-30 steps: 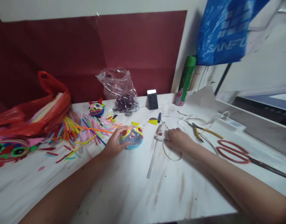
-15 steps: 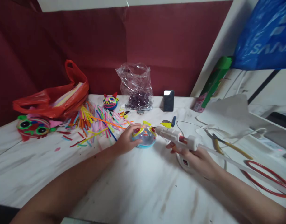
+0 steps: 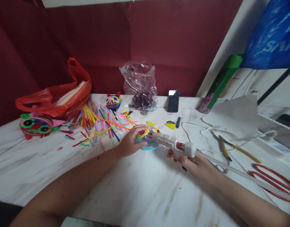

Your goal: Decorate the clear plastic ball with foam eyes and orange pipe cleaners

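My left hand [image 3: 132, 142] is closed around the left side of a clear plastic ball [image 3: 148, 145] with a blue base and red-and-yellow eye shapes. In my right hand [image 3: 194, 162] is a white hot glue gun [image 3: 169, 142], its nozzle at the front of the ball between the eyes. Whether the tip touches the surface I cannot tell. A long clear glue stick [image 3: 232, 168] runs out of the gun's back end. Behind the ball lie a yellow cut piece [image 3: 170, 125] and a small dark blue piece [image 3: 178, 122].
Colourful pipe cleaners [image 3: 104, 123] spread at left before a red plastic bag [image 3: 55, 97]. Two decorated animal balls, a large one [image 3: 37, 125] and a small one [image 3: 113, 102], sit nearby. A clear bag [image 3: 141, 88], phone [image 3: 173, 101], pliers [image 3: 239, 149] and red-handled scissors [image 3: 272, 178] surround the work.
The glue gun in my right hand has moved left, its nozzle going from the right eye to between the eyes. My left hand still holds the ball. The view has shifted slightly.
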Motion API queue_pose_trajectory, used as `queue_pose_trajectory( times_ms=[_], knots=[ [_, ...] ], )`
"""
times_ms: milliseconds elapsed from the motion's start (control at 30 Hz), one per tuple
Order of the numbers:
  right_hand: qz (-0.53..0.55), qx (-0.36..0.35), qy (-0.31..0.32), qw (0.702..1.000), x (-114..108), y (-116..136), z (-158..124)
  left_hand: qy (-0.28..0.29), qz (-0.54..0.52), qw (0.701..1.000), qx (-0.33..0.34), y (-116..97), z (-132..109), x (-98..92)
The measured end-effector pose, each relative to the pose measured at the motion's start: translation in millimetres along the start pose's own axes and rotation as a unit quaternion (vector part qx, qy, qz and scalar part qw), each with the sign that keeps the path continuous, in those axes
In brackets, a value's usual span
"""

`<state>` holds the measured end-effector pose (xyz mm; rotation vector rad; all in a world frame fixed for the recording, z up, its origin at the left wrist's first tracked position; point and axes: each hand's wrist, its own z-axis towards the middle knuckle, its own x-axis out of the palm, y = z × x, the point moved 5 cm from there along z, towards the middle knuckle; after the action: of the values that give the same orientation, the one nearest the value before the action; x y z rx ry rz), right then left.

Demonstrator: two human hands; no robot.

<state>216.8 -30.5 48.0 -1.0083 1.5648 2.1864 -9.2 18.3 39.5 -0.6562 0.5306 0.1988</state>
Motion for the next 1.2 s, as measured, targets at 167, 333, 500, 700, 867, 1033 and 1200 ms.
queue_pose_trajectory(
  times_ms=[167,333,500,700,867,1033,1200],
  knots=[
    [-0.001,0.006,-0.005,1.000,0.6,-2.1,-0.7,0.004,0.005,1.000,-0.001,-1.0,-0.1,0.3],
    [-0.002,-0.006,-0.017,1.000,-0.9,3.1,-1.1,0.008,0.006,1.000,0.001,-1.8,-0.3,0.9],
    [-0.013,-0.022,-0.019,0.999,-2.6,6.7,-1.5,0.014,0.016,1.000,-0.005,-0.8,-0.5,1.7],
    [-0.028,-0.024,-0.002,0.999,-0.5,0.1,-2.1,0.005,0.013,1.000,-0.003,1.4,-1.4,1.7],
    [-0.014,-0.018,-0.004,1.000,0.1,2.0,-2.4,0.002,0.004,1.000,0.004,1.3,-0.9,2.1],
    [-0.012,-0.028,-0.007,1.000,-0.9,4.6,-2.2,0.002,0.003,1.000,-0.005,1.1,-0.6,1.5],
    [-0.007,-0.031,-0.007,0.999,-1.6,4.9,-2.8,0.001,0.004,1.000,0.001,-0.1,-0.6,1.8]
  ],
)
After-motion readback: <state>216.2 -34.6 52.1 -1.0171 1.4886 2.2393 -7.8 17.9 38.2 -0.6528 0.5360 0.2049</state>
